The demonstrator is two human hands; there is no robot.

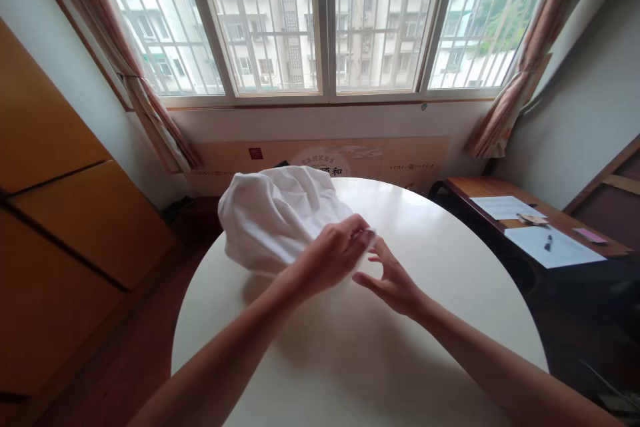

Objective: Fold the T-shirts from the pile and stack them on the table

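A bunched white cloth (275,210) rises over the far left part of the round white table (430,347), and its left side hangs in loose folds. My left hand (337,250) reaches across its right end with fingers curled round a gathered bit of the fabric. Just right of that, my right hand (393,277) has its thumb and fingers apart in a C shape. Its fingertips are close to the bit of cloth at my left fingers; whether they touch it I cannot make out. The cloth's exact kind does not show.
A wooden side table (465,188) at the right bears paper sheets (555,247), a black pen (549,243) and a pink item (590,235). Behind the round table a printed cardboard panel (415,153) leans under the window. Wooden cabinets (65,227) stand at the left.
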